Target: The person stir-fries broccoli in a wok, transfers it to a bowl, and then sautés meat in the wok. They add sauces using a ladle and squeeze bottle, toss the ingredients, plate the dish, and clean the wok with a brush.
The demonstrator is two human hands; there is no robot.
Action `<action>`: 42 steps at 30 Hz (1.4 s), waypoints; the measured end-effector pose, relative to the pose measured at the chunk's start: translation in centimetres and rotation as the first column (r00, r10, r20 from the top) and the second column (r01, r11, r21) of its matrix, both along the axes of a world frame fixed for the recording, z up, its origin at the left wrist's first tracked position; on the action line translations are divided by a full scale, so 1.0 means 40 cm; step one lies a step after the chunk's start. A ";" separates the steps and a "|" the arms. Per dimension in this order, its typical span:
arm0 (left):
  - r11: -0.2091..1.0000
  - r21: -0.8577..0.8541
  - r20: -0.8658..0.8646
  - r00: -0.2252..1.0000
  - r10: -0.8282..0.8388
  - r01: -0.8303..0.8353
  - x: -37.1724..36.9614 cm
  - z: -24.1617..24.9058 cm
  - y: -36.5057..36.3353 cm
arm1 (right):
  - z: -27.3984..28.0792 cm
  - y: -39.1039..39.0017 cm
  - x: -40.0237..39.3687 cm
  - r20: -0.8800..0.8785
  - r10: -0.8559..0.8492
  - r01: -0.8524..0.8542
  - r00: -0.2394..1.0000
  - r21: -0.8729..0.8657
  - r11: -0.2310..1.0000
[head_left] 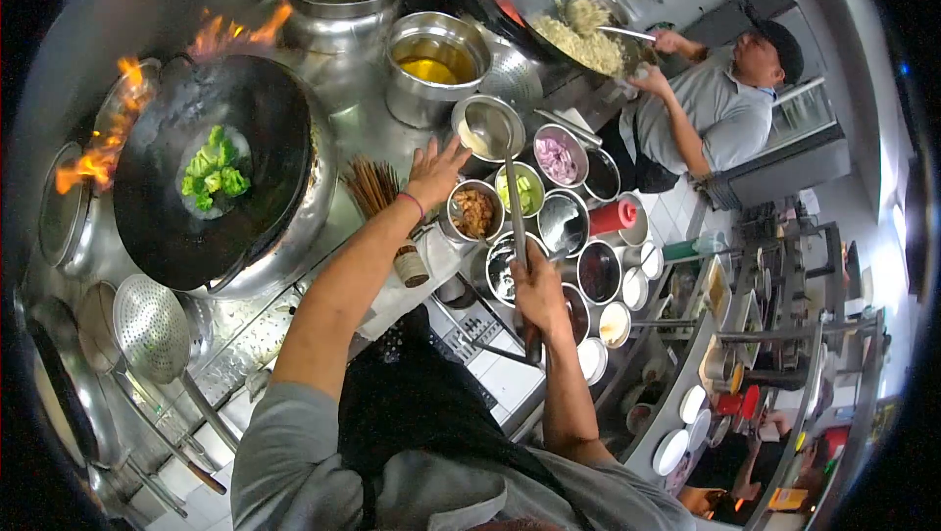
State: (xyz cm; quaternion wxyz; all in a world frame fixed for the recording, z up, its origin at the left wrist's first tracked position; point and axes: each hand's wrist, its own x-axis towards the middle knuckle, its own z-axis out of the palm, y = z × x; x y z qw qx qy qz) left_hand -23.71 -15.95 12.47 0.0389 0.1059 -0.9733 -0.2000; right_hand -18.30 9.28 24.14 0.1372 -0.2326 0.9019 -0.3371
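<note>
My right hand [541,294] is closed around the long handle of a ladle [517,202]. The ladle's bowl lies over the seasoning containers, with something pale in it. Beside that bowl, my left hand [434,176] is stretched out with its fingers spread, holding nothing. Just below the left hand are a container of brown chunks [474,212] and a bamboo wok brush [372,193]. Green chopped vegetables [216,173] sit in the middle of a large black wok [157,227] to my left.
Flames [93,160] rise behind the wok. A pot of yellow oil [431,65] stands at the back. A perforated skimmer [152,325] lies at left. At upper right, a co-worker [701,104] stirs food in another wok [578,36]. Containers, including chopped purple onion [557,158], line my right.
</note>
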 end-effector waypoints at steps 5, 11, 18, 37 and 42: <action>1.000 -0.001 0.002 1.000 -0.007 0.007 -0.004 -0.001 0.004 | -0.053 -0.039 0.017 -0.117 -0.009 0.025 0.993 0.136 0.990; 0.999 0.048 0.087 0.996 0.010 -0.014 0.002 0.034 0.006 | -0.088 -0.053 0.018 -0.103 -0.058 0.065 0.993 0.070 0.995; 0.996 0.084 0.115 0.993 -0.001 -0.009 -0.001 0.037 0.005 | -0.080 -0.049 0.023 -0.147 -0.053 0.058 0.988 0.032 0.998; 0.999 0.032 0.116 0.993 -0.013 0.009 -0.019 0.029 0.005 | -0.161 -0.055 0.013 -0.188 -0.074 0.083 0.979 0.038 0.996; 0.999 0.046 0.055 0.998 0.010 -0.012 -0.020 0.014 0.000 | -0.069 -0.022 0.020 -0.009 -0.067 0.067 0.998 -0.040 0.997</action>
